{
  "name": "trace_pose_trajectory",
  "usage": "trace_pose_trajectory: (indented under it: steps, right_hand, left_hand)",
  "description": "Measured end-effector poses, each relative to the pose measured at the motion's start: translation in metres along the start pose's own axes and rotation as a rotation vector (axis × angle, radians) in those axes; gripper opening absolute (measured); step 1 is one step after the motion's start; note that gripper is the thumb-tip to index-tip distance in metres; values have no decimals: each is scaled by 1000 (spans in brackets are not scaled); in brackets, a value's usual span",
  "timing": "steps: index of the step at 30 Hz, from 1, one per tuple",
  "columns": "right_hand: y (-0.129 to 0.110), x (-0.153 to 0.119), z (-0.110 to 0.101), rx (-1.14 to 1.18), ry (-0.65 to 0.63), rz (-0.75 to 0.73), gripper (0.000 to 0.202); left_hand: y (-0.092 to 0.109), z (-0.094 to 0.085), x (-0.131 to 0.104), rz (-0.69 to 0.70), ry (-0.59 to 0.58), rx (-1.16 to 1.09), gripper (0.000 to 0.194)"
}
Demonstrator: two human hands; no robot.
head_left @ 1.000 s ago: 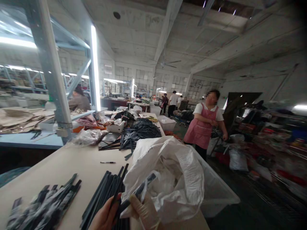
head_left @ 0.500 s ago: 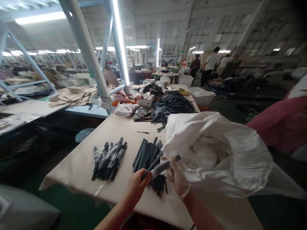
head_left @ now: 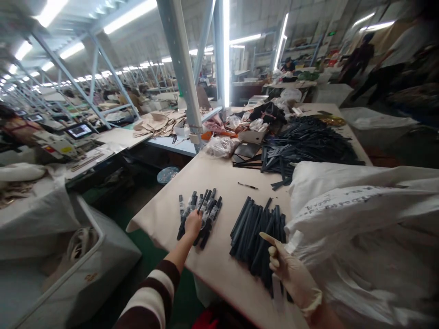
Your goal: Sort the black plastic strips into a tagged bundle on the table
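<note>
1. At ten o'clock, a pale bin (head_left: 103,269) stands beside the table (head_left: 164,214), rolled cloth (head_left: 78,246) inside it.

2. At eleven, my bare left hand (head_left: 192,225) reaches into the wrapped strips (head_left: 212,219), fingers bent about one dark strip's upper part. Whether they clench or release it, I cannot tell. The clear wrap looks thin and perhaps slippery; a grasp around the middle should keep each bundle together.

3. At twelve, on the table's far part, a small box (head_left: 253,136) has clear bags at its top; its depths are hidden.

4. At one, bare strips (head_left: 245,228) lie lengthwise in a loose pile. They appear light, flat and fairly stiff, unlikely to break, best lifted by the middle, since loose ends could slide apart.

5. Over that pile's near right side, my gloved right hand (head_left: 295,274) points its index finger, other fingers curled. A white slip (head_left: 295,241) shows beside it; whether it is gripped, I cannot tell.

6. Farther out at one, more dark strips (head_left: 312,141) form a tangled heap.

7. At two, a white sack (head_left: 346,210) slumps, soft and creased, its contents unseen. Beyond it sits a whitish tub (head_left: 377,121), contents unclear.
</note>
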State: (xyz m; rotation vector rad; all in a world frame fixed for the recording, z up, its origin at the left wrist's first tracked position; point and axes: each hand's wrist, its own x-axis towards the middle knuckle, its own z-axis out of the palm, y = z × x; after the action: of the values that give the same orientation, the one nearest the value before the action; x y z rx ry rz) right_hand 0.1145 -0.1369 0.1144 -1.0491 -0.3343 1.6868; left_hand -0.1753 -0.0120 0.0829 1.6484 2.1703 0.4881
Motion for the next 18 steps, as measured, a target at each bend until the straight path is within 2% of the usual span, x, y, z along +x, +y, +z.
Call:
trace_pose_trajectory:
  steps: [3, 6, 9, 11, 12, 13, 14, 15, 18]
  right_hand:
    - [4, 1, -4, -15, 61, 44, 37]
    - [4, -5, -2, -73, 24, 116, 36]
    - [5, -13, 4, -166, -129, 221, 39]
    - [7, -20, 7, -256, -219, 251, 44]
    - [8, -26, 7, -297, -246, 247, 46]
    - [9, -32, 5, -331, -254, 237, 47]
    - [9, -40, 2, -354, -246, 210, 48]
    - [8, -49, -3, -372, -226, 165, 47]
    - [1, -81, -23, -440, -169, -4, 39]
  left_hand:
    - [-2, -3, 16, -15, -16, -19, 29]
    - [23, 4, -3, 74, -135, -97, 35]
    - [68, 22, -50, 209, -407, -207, 44]
    - [101, 32, -88, 287, -696, -323, 44]
    - [116, 35, -105, 311, -858, -405, 43]
    - [129, 36, -118, 325, -970, -489, 40]
    - [141, 35, -128, 335, -1019, -569, 37]
    - [151, 33, -135, 343, -994, -629, 34]
    - [176, 21, -140, 394, -729, -694, 28]
